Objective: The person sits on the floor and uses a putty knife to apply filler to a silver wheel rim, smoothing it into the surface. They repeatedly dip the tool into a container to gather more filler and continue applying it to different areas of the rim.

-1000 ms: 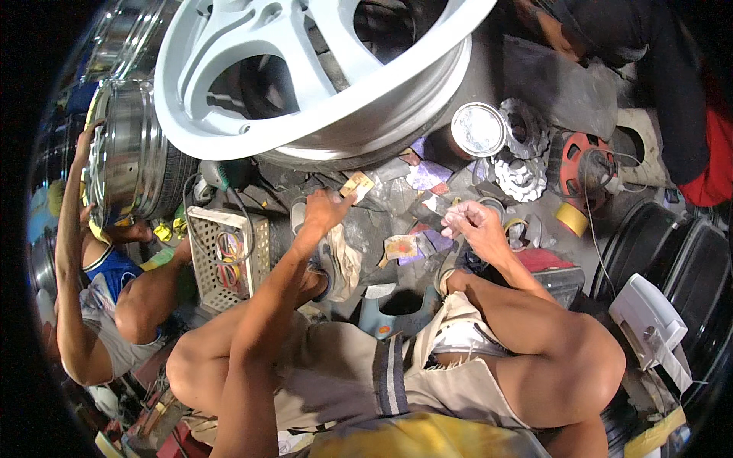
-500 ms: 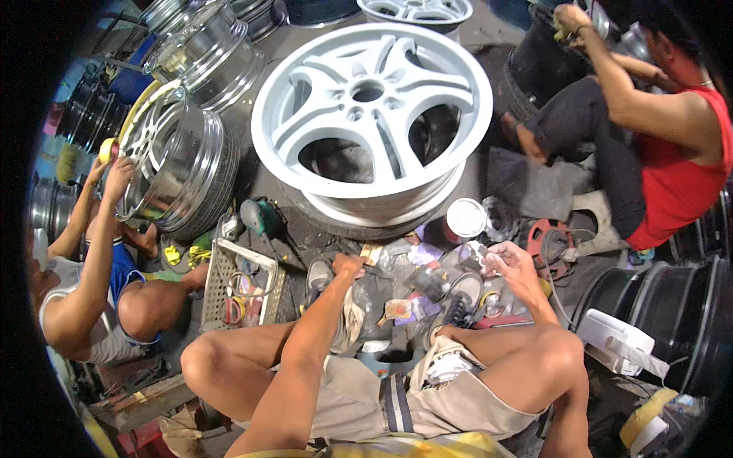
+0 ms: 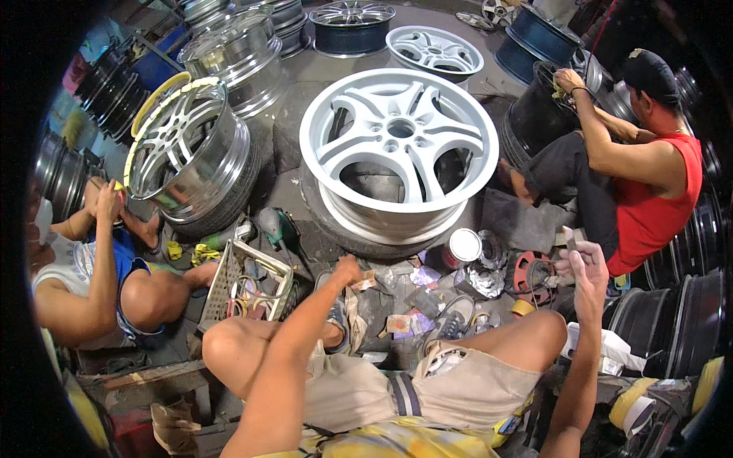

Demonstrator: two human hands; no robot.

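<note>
My left hand (image 3: 348,270) is low between my knees, its fingers closed on a small tan piece (image 3: 366,280) that looks like sandpaper. Raised beside my right knee, my right hand (image 3: 585,266) pinches a small flat greyish piece (image 3: 569,238) between thumb and fingers; its exact kind is unclear. In front of me a large pale-grey wheel rim (image 3: 402,130) lies face up on a tyre (image 3: 366,244). At its near right side stands a can with a white-smeared lid (image 3: 465,246). Paper scraps, one of them brown (image 3: 398,324), are strewn between my shoes.
A crate of tools (image 3: 221,284) stands left, next to a green power tool (image 3: 273,227). One person (image 3: 99,259) sits left by a shiny taped rim (image 3: 191,156); another in red (image 3: 660,183) works at right. A red reel (image 3: 529,275) and stacked rims (image 3: 672,320) lie right.
My view has tilted up, lowering the scene. My right hand has moved outward to the right with its small piece. The person at left has lowered their hands from the taped rim.
</note>
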